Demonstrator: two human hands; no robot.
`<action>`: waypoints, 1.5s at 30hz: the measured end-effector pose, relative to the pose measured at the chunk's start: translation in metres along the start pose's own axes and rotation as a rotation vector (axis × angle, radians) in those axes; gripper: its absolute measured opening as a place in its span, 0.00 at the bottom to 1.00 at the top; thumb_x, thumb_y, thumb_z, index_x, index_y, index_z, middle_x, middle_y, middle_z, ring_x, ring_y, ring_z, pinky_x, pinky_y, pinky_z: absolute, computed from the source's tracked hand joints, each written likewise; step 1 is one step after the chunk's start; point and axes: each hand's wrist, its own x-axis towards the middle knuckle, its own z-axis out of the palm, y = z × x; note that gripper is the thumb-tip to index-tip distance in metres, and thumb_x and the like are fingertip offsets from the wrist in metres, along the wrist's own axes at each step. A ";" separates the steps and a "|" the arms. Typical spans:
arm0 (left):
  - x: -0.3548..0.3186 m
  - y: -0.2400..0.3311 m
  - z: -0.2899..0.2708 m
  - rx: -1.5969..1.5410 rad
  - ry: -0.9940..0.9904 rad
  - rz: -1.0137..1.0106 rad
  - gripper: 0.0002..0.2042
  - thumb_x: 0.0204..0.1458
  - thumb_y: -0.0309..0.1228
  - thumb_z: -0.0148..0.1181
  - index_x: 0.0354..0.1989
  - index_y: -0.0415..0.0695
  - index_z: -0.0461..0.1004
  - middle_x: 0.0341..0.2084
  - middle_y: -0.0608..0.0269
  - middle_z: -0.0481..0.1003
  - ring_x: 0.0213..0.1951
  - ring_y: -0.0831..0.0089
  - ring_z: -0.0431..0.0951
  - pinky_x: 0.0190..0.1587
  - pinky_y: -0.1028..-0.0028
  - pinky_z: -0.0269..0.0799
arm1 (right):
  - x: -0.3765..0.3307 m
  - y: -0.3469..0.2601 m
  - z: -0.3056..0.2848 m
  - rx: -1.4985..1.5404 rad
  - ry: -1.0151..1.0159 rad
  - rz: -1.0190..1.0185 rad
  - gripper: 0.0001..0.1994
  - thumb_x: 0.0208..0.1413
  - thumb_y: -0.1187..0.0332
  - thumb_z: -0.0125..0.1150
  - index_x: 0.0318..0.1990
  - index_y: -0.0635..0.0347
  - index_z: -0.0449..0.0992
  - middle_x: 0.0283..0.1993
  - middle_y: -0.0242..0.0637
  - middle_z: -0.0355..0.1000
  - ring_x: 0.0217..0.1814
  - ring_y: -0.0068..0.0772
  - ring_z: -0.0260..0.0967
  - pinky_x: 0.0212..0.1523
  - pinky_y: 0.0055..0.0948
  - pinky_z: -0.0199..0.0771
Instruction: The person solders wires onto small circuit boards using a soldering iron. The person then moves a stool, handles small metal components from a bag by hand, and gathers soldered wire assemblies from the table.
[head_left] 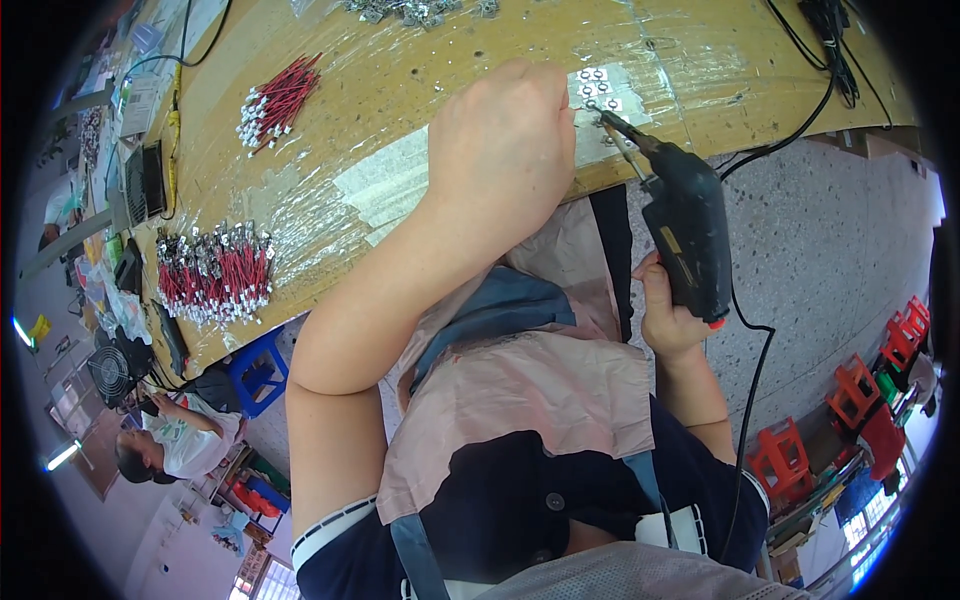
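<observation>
My right hand [668,318] is wrapped round the grip of a black soldering gun [690,225], whose cord trails down past my right side. The gun's tip points up and left, at small square parts with dark rings [592,88] that sit on a pale taped patch at the table's near edge. Just left of that tip is my left hand [505,130], closed with its back toward me. Its fingertips are hidden behind the hand, so what they pinch cannot be made out.
Red wires with white connectors [278,103] lie in a bundle at the far left of the wooden table [400,90]. Nearer is a larger pile of red wires with metal ends [215,272]. Metal parts [415,10] lie at the back. A blue stool [257,375] and another person [190,435] are at left.
</observation>
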 end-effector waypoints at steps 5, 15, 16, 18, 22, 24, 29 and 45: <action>0.000 0.001 0.001 0.002 -0.028 0.008 0.05 0.45 0.26 0.56 0.24 0.38 0.70 0.23 0.49 0.72 0.28 0.49 0.75 0.30 0.56 0.71 | 0.003 -0.003 -0.002 -0.048 0.037 -0.074 0.06 0.47 0.73 0.63 0.33 0.63 0.76 0.33 0.42 0.71 0.29 0.41 0.69 0.30 0.30 0.67; 0.001 -0.002 -0.002 -0.024 0.002 -0.037 0.05 0.44 0.26 0.59 0.23 0.38 0.70 0.21 0.53 0.72 0.28 0.54 0.73 0.31 0.61 0.68 | 0.004 -0.010 0.001 0.169 0.054 -0.029 0.05 0.52 0.75 0.59 0.36 0.66 0.75 0.29 0.39 0.72 0.30 0.34 0.71 0.32 0.27 0.69; 0.001 -0.003 -0.003 -0.058 -0.001 -0.043 0.05 0.45 0.26 0.59 0.23 0.38 0.71 0.22 0.53 0.72 0.28 0.54 0.74 0.31 0.62 0.68 | 0.005 -0.013 0.001 0.229 0.066 -0.011 0.05 0.53 0.76 0.58 0.37 0.67 0.74 0.30 0.38 0.72 0.30 0.31 0.70 0.33 0.26 0.69; -0.003 -0.006 -0.004 -0.059 0.021 -0.046 0.05 0.45 0.26 0.59 0.23 0.38 0.71 0.22 0.53 0.72 0.28 0.55 0.74 0.31 0.63 0.69 | 0.007 -0.017 0.003 0.305 0.054 -0.003 0.05 0.54 0.77 0.56 0.38 0.68 0.73 0.30 0.37 0.72 0.30 0.28 0.70 0.33 0.25 0.70; -0.020 -0.009 -0.022 -0.120 0.057 -0.100 0.05 0.45 0.26 0.59 0.24 0.38 0.72 0.21 0.53 0.72 0.27 0.58 0.74 0.31 0.65 0.70 | 0.009 -0.018 0.003 0.158 0.076 -0.092 0.10 0.57 0.73 0.53 0.42 0.71 0.68 0.24 0.38 0.70 0.25 0.26 0.66 0.29 0.25 0.67; -0.040 -0.015 -0.039 -0.076 0.087 -0.119 0.04 0.45 0.25 0.60 0.25 0.38 0.72 0.22 0.54 0.73 0.27 0.62 0.74 0.30 0.68 0.70 | 0.004 -0.012 0.001 0.125 0.122 -0.070 0.08 0.58 0.74 0.50 0.41 0.72 0.69 0.24 0.37 0.70 0.25 0.26 0.65 0.31 0.25 0.65; -0.117 -0.058 -0.090 0.124 0.354 -0.321 0.04 0.45 0.24 0.62 0.27 0.39 0.73 0.24 0.58 0.72 0.30 0.67 0.73 0.33 0.70 0.68 | 0.011 -0.013 0.006 0.178 0.092 -0.119 0.10 0.58 0.73 0.53 0.44 0.71 0.67 0.24 0.37 0.70 0.26 0.25 0.64 0.29 0.24 0.64; -0.057 -0.122 -0.093 0.358 0.478 -0.266 0.06 0.42 0.26 0.65 0.26 0.42 0.74 0.32 0.55 0.69 0.38 0.56 0.67 0.44 0.62 0.63 | 0.013 -0.026 0.021 0.198 0.084 -0.142 0.12 0.60 0.72 0.51 0.48 0.71 0.68 0.24 0.35 0.70 0.27 0.23 0.64 0.32 0.23 0.62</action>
